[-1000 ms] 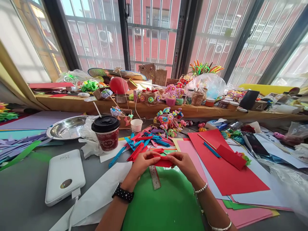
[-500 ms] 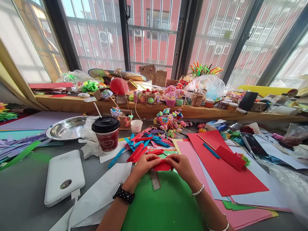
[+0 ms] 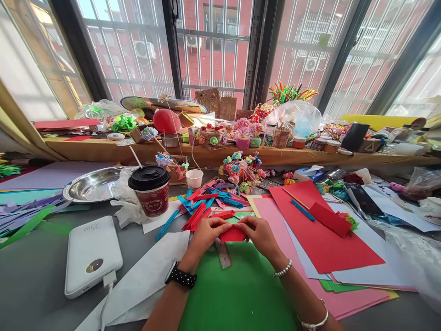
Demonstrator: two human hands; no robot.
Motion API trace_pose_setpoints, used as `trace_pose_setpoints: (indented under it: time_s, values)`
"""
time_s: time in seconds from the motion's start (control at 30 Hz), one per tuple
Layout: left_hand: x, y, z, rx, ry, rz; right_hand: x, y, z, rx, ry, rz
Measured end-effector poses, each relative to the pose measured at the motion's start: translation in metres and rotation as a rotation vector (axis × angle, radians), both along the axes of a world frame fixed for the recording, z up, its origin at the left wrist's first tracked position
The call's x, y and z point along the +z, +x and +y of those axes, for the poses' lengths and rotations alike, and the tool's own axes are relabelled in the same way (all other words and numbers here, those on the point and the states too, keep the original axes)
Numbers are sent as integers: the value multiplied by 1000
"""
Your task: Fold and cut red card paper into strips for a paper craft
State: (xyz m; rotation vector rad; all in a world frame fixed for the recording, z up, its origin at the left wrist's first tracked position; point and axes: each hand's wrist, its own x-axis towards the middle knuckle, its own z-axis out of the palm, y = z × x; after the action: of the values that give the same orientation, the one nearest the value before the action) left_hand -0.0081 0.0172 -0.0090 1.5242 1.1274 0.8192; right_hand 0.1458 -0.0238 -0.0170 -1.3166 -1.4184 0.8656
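A small piece of red paper (image 3: 233,235) is pinched between my two hands, just above the green surface (image 3: 241,285). My left hand (image 3: 208,233), with a black dotted watch strap at the wrist, grips its left side. At its right side my right hand (image 3: 259,233) closes thumb and fingers on the edge; a beaded bracelet circles that wrist. Partly under my left hand lies a metal ruler (image 3: 223,255). Right behind my hands is a pile of folded red and blue paper strips (image 3: 203,204).
A lidded paper cup (image 3: 150,197) with a straw and a white power bank (image 3: 93,257) with a cable stand to the left. Red paper (image 3: 330,248) tops stacked sheets on the right. Behind are a steel tray (image 3: 74,193), a small white cup (image 3: 194,178) and crocheted flowers (image 3: 241,165).
The red paper between my fingers looks flatter and shows a little more of its face. My hands stay in almost the same place; the whole view has shifted slightly.
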Motion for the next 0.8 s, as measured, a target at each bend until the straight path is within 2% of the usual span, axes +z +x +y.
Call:
trace_pose_setpoints:
  time_s: [0.17,0.37,0.47,0.63,0.8]
  values:
    - [-2,0,1,2,51,61,-1,-1,-1,-20,2,-24]
    - [-1,-2,1,4,90,23,-2,5,3,87,-95,134]
    - [0,-2,-1,29,58,-1,0,9,3,68,-103,149]
    - [2,0,-2,30,-5,-30,2,9,1,-2,-18,98]
    - [4,-5,2,55,-149,-245,1,11,3,-89,48,89]
